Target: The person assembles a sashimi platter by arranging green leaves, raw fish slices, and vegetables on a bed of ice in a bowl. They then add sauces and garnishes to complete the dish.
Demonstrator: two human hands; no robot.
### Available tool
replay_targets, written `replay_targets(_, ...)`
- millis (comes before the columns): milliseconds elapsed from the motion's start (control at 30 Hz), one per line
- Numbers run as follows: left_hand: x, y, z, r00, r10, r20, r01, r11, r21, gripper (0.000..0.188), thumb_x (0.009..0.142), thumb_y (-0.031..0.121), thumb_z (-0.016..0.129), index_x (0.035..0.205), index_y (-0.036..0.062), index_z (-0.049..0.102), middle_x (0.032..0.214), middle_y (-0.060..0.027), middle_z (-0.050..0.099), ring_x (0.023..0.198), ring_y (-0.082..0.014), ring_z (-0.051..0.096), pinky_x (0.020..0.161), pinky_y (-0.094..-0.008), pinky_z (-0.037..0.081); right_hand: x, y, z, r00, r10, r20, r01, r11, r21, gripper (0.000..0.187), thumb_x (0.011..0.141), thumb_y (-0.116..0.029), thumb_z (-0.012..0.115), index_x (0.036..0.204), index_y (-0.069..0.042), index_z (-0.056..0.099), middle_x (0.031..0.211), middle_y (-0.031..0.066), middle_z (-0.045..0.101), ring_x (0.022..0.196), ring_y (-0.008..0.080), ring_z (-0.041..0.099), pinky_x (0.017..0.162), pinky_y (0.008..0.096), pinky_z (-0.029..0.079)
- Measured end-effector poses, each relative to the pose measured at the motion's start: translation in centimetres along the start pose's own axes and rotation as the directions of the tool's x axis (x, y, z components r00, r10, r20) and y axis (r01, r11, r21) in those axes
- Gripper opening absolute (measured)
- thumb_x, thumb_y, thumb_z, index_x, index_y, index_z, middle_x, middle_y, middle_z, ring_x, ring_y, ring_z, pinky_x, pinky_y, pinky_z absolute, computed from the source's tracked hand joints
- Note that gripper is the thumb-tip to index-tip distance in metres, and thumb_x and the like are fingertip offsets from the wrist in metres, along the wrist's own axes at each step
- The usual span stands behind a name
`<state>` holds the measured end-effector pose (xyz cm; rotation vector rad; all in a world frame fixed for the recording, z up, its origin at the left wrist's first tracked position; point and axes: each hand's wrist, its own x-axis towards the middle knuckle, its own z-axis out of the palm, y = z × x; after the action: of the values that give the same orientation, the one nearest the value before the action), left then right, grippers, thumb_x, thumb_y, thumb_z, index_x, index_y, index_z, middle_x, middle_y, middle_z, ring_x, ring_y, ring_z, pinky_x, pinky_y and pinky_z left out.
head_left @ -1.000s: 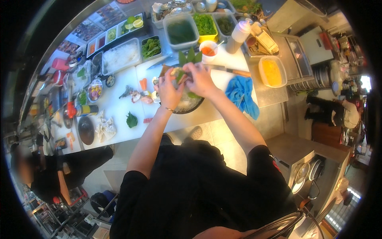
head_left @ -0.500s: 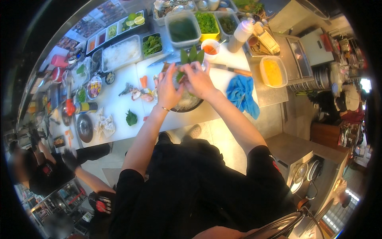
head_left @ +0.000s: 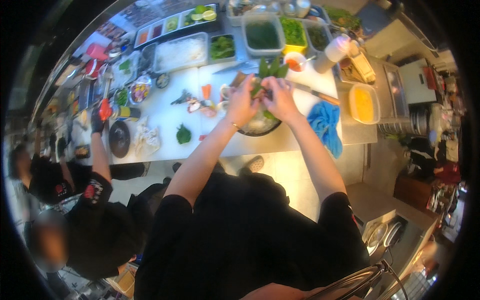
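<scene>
Left hand [head_left: 243,102] and right hand [head_left: 281,97] meet over dark bowl [head_left: 260,125] on white counter [head_left: 165,120], fingers pinched on sprig of green leaves [head_left: 270,67] standing above the rim. Bowl contents mostly hidden by hands; pale food shows inside. Judgement: bowl filled, herb garnish in progress, near end of plating. Blue cloth [head_left: 326,125] lies just right of bowl; knife [head_left: 315,92] behind. Tubs of greens [head_left: 263,34] line counter's far edge. Co-worker's gloved hand [head_left: 97,122] reaches at far left.
</scene>
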<state>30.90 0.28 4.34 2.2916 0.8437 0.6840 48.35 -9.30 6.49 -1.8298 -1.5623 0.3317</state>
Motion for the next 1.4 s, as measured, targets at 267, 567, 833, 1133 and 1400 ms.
replay_targets(267, -2.9, -2.0, -7.2, 0.980, 0.171, -0.101, -0.168, 0.985, 0.034, 0.065, 0.090, 0.009, 0.083, 0.152, 0.0131, 0.066, 0.137, -0.0132, 0.075, 0.115, -0.0312, 0.075, 0.104, -0.0494, 0.051, -2.8, -6.5, -2.0, 0.907, 0.008, -0.421, -0.042, 0.997, -0.071, 0.051, 0.088, -0.009, 0.082, 0.138, -0.011, 0.070, 0.133, 0.0136, 0.075, 0.139, 0.0369, 0.060, 0.122, 0.0513, 0.041)
replay_targets(567, -11.7, -17.9, -16.1, 0.867, -0.482, -0.129, 0.427, 0.850, -0.309, 0.034, 0.093, 0.007, 0.081, 0.127, 0.0079, 0.079, 0.116, -0.0106, 0.082, 0.096, -0.0223, 0.078, 0.079, -0.0371, 0.058, -5.5, -20.7, 18.8, 0.926, 0.360, 0.110, -0.376, 0.896, 0.236, 0.043, 0.102, -0.011, 0.071, 0.144, 0.000, 0.067, 0.141, 0.0230, 0.070, 0.111, 0.0405, 0.076, 0.097, 0.0492, 0.062)
replay_targets(833, -10.5, -19.0, -17.1, 0.952, -0.304, -0.034, 0.285, 0.922, -0.262, 0.027, 0.096, 0.006, 0.078, 0.123, 0.0088, 0.078, 0.116, -0.0068, 0.081, 0.090, -0.0213, 0.076, 0.073, -0.0379, 0.056, -12.5, -20.1, 17.1, 0.741, 0.649, -0.171, -0.591, 0.752, 0.293, 0.023, 0.095, -0.002, 0.073, 0.117, -0.005, 0.078, 0.098, 0.0138, 0.080, 0.082, 0.0374, 0.079, 0.079, 0.0463, 0.065)
replay_targets(1133, -13.6, -12.1, -13.4, 0.963, -0.074, 0.257, 0.176, 0.900, -0.399, 0.031, 0.096, 0.004, 0.081, 0.127, 0.0040, 0.078, 0.112, -0.0080, 0.079, 0.082, -0.0159, 0.069, 0.076, -0.0345, 0.058, -14.8, -15.0, 18.8, 0.787, 0.478, -0.389, -0.558, 0.821, -0.120, 0.028, 0.094, -0.011, 0.082, 0.122, -0.012, 0.082, 0.125, 0.0159, 0.068, 0.104, 0.0357, 0.074, 0.083, 0.0467, 0.063)
replay_targets(1400, -15.3, -7.0, -10.9, 0.602, -0.278, 0.748, 0.794, 0.308, -0.525, 0.053, 0.108, 0.020, 0.081, 0.152, -0.0023, 0.062, 0.117, -0.0116, 0.077, 0.106, -0.0177, 0.076, 0.093, -0.0334, 0.063, -15.6, -19.4, 12.5, 0.870, 0.294, -0.395, -0.315, 0.949, 0.013, 0.020, 0.090, -0.009, 0.090, 0.109, -0.012, 0.087, 0.116, 0.0136, 0.064, 0.094, 0.0304, 0.067, 0.084, 0.0427, 0.058)
